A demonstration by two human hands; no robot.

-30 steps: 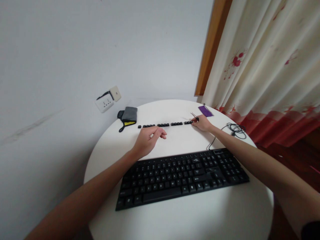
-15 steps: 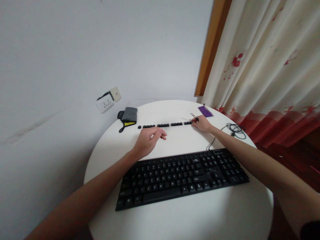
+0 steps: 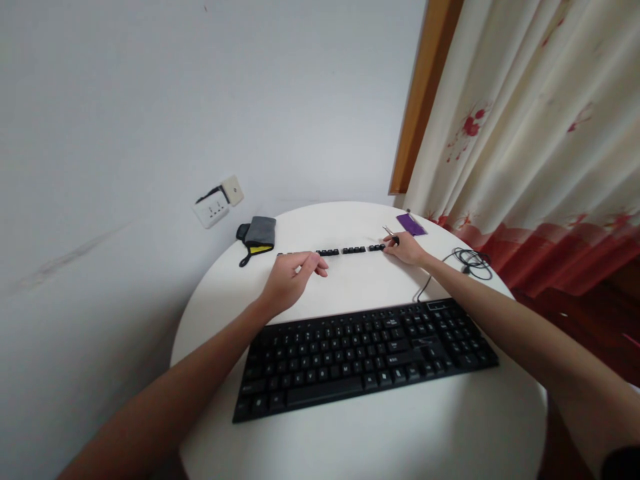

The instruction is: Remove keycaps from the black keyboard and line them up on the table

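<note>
My left hand [image 3: 290, 277] hovers or rests by the left part of a row of small black keycaps [image 3: 327, 253]. Its fingers are loosely bent, a little apart, with nothing visible in them. Part of the row is hidden behind this hand. At the row's right end, my right hand [image 3: 406, 249] is closed around a small tool [image 3: 389, 232] with thin metal prongs and a black part; its exact kind is unclear. The fingertips are beside the last keycaps [image 3: 377, 247]. Nearer to me lies a black keyboard [image 3: 350, 360], with some gaps in its top row.
On the round white table [image 3: 350, 427] sit a grey and yellow cloth [image 3: 261, 231] at the far left and a purple packet [image 3: 411, 225] at the far right. A coiled black cable [image 3: 473, 262] lies near the right edge. Behind are a wall socket [image 3: 212, 209] and a curtain [image 3: 530, 133].
My left hand has shifted slightly left, covering more of the left keycaps. My right hand stays at the row's right end with the tool. The view has moved very slightly.
</note>
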